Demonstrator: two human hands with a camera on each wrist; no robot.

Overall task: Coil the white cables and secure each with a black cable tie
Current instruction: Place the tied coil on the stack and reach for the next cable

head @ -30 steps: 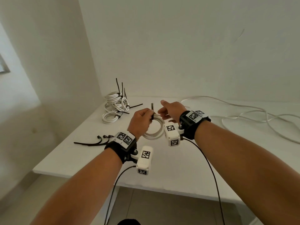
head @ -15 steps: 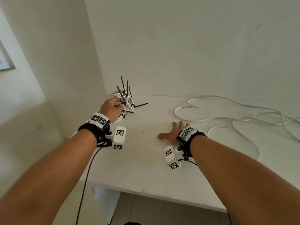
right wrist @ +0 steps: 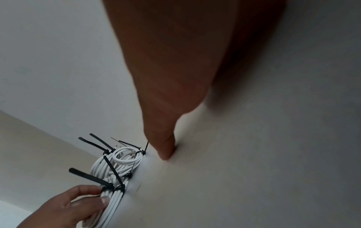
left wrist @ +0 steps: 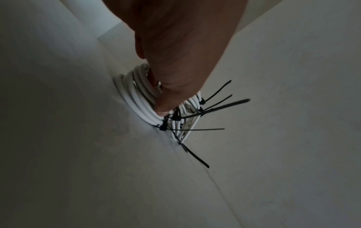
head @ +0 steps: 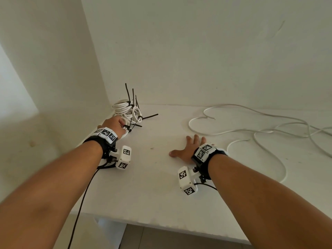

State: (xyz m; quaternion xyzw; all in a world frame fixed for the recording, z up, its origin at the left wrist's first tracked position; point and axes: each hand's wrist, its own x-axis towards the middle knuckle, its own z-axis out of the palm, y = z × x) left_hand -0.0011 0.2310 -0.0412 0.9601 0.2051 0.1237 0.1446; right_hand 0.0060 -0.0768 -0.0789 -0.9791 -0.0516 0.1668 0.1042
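Note:
A pile of white cable coils (head: 128, 109), each bound with a black cable tie (head: 150, 116), sits in the back left corner of the table (head: 143, 186). My left hand (head: 115, 124) reaches into that pile. Its thumb and fingers (right wrist: 86, 195) pinch the nearest tied coil (right wrist: 114, 200), which lies against the others. In the left wrist view the fingers (left wrist: 166, 95) curl through the coil (left wrist: 136, 98), with tie tails (left wrist: 215, 108) sticking out. My right hand (head: 188, 147) lies flat on the table, fingers straight, holding nothing.
Several loose white cables (head: 251, 131) sprawl over the right half of the table, the nearest loop (head: 280, 164) just right of my right wrist. Walls (head: 197, 60) close the back and left. The table's front edge (head: 161, 225) runs below my forearms.
One second ago both hands held a tied coil over the middle of the table. My left hand has carried it to the corner pile; my right hand has let go and dropped flat onto the table.

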